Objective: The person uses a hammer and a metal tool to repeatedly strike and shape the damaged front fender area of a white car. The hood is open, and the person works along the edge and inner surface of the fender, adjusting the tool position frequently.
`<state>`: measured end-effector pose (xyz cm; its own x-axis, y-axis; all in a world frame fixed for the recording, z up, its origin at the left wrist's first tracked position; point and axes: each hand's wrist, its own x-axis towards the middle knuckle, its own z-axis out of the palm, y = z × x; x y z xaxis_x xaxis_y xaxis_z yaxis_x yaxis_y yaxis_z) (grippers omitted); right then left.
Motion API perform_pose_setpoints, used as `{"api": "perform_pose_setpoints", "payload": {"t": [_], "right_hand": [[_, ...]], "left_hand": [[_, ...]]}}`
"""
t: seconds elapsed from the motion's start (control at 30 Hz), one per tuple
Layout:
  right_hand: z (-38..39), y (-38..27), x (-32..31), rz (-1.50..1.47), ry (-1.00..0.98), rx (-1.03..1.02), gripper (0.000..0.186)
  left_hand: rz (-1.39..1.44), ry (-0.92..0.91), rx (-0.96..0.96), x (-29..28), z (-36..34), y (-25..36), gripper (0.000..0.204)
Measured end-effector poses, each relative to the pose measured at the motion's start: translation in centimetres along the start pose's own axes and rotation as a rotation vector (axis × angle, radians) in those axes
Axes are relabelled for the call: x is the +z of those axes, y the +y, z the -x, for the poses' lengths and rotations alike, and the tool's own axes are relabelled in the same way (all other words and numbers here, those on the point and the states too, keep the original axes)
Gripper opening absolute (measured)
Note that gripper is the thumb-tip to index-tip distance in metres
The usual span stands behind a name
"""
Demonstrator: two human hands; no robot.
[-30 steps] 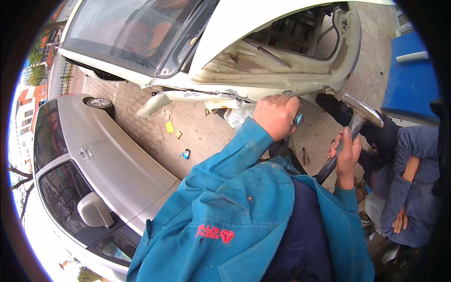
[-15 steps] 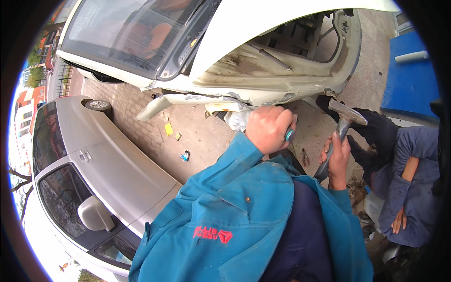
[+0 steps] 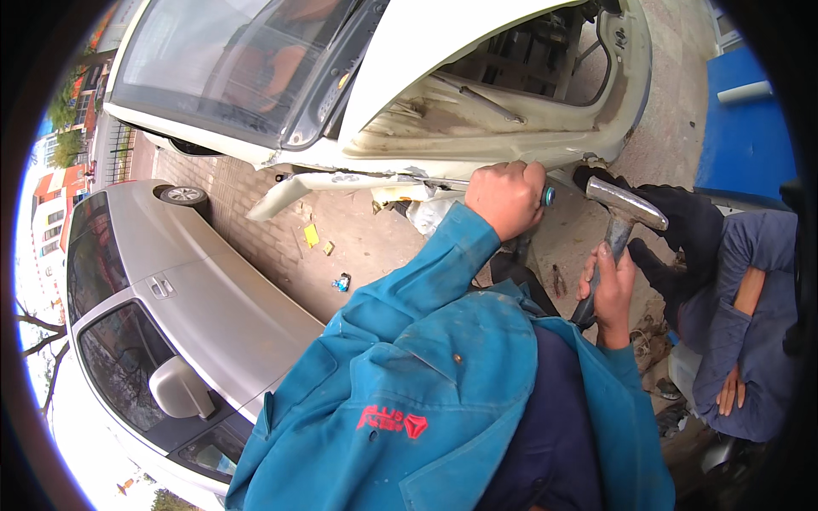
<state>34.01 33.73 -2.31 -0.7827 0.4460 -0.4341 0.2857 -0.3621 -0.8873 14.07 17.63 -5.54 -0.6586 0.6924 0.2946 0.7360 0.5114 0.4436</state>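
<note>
My left hand (image 3: 504, 203) is closed around the handle of a screwdriver (image 3: 548, 197), whose teal end pokes out on the right side of the fist. Its thin metal shaft points left, toward the torn lower edge of the cream car body (image 3: 375, 162); what the tip touches is too small to tell. In my right hand (image 3: 612, 289) is a hammer (image 3: 626, 204), gripped by its dark handle with the worn metal head up. The hammer head stands a short way right of the screwdriver's end, apart from it.
A bent cream strip (image 3: 285, 194) sticks out from the car body. At left is a silver car (image 3: 213, 281). A seated person (image 3: 750, 315) in dark blue has legs reaching near the hammer. Pliers (image 3: 559, 281) and yellow scraps (image 3: 310, 234) lie on the ground. A blue panel (image 3: 743, 136) is at right.
My left hand has shifted a little right and up with the screwdriver, and its shaft now shows. The hammer stays raised beside it, nearly in place. The view has turned slightly.
</note>
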Motion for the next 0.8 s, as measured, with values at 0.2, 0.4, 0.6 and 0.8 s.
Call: {"api": "perform_pose_setpoints", "payload": {"t": [0.2, 0.4, 0.6, 0.8], "right_hand": [[0.2, 0.5, 0.7, 0.004, -0.026, 0.032, 0.029], [0.0, 0.7, -0.1, -0.022, 0.041, 0.036, 0.028], [-0.7, 0.7, -0.7, -0.024, 0.078, 0.061, 0.028], [-1.2, 0.5, -0.7, 0.002, 0.054, 0.060, 0.029]], "left_hand": [[-0.028, -0.052, 0.089, 0.1, 1.5, 0.5, 0.021], [0.017, 0.054, 0.314, -0.7, 6.2, 0.5, 0.015], [0.063, 0.121, 0.326, -1.1, 7.9, 0.6, 0.015], [0.084, 0.066, 0.276, -0.5, 5.5, 0.3, 0.026]]}}
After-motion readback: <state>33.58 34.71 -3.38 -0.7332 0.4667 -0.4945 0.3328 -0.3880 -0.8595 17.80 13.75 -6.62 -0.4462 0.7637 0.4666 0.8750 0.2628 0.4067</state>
